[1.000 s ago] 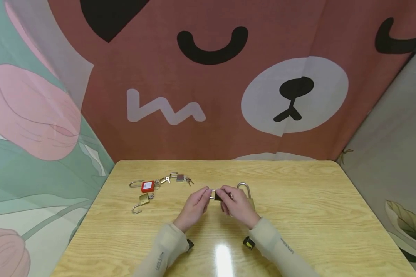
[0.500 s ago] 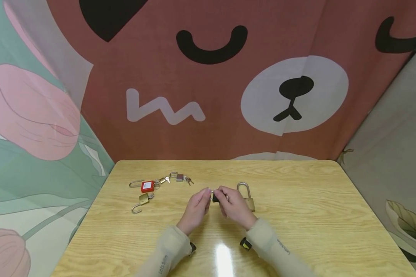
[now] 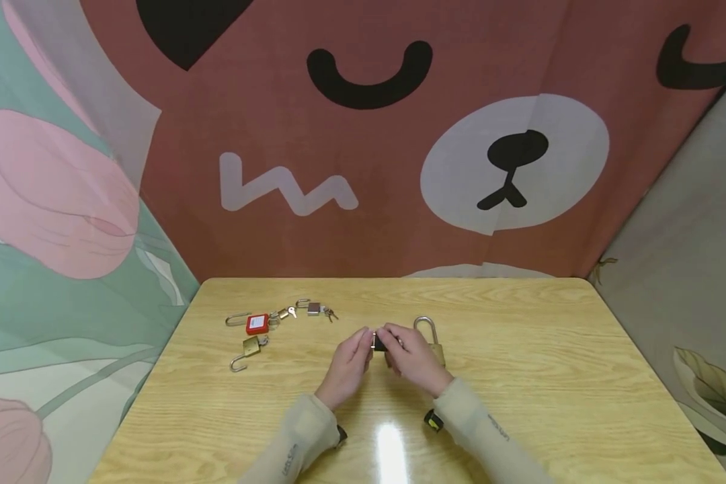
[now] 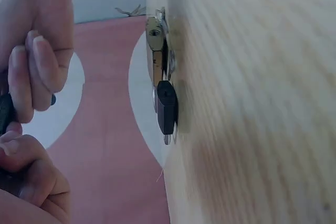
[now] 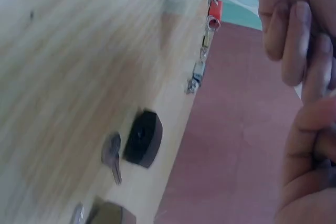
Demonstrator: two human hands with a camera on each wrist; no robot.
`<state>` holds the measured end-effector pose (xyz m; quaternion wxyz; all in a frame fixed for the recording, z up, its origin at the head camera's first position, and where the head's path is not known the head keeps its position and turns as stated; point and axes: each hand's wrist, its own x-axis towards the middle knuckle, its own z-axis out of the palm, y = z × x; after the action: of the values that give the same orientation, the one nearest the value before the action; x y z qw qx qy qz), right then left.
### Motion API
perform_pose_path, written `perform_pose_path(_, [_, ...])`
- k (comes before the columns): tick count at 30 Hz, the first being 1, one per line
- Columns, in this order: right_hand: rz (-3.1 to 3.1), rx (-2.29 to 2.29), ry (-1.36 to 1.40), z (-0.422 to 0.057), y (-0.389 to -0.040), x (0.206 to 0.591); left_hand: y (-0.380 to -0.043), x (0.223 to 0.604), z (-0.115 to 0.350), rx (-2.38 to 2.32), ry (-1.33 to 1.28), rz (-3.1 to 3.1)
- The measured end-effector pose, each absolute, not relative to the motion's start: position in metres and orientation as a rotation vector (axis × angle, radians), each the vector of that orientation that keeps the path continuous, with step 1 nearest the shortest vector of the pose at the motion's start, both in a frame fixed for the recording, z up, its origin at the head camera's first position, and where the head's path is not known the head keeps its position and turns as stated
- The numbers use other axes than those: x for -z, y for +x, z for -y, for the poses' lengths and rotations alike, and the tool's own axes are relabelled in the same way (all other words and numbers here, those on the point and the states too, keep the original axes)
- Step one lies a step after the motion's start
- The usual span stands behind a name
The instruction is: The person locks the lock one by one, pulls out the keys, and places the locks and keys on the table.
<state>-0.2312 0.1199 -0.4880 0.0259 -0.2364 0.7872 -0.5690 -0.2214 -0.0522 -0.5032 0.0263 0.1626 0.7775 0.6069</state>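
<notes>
A small black padlock [image 3: 380, 342] is held between my two hands over the middle of the table. My left hand [image 3: 343, 366] pinches it at the shackle end, and the fingers hide most of the shackle. My right hand [image 3: 417, 359] grips the body, thumb and fingers covering much of it. Just behind the right hand lies a large brass padlock [image 3: 438, 351], its tall shackle pointing away. In the right wrist view, another black padlock [image 5: 143, 139] rests on the table with a key [image 5: 112, 153] beside it; the right hand hides these in the head view.
On the left of the table [image 3: 550, 417] lie a red padlock [image 3: 257, 324], a brass padlock with its shackle swung out [image 3: 251, 346], a tiny brass padlock [image 3: 283, 314] and a silver padlock [image 3: 314, 308] with keys [image 3: 331, 314]. A printed cloth [image 3: 387, 249] hangs behind.
My left hand has shifted a little to the right, nearer the right hand, and less of the shackle shows. The right hand dipped left and came back. The padlocks on the table have stayed put.
</notes>
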Motion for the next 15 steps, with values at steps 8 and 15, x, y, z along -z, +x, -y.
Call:
perform_pose_path(8, [-2.451, 1.762, -0.748, -0.135, -0.237, 0.48, -0.223, 0.502, 0.054, -1.995, 0.449, -2.341])
perform_pose_path(15, [-2.386, 1.797, -0.774, -0.144, -0.242, 0.481, -0.224, 0.498, 0.057, -1.987, 0.408, -2.308])
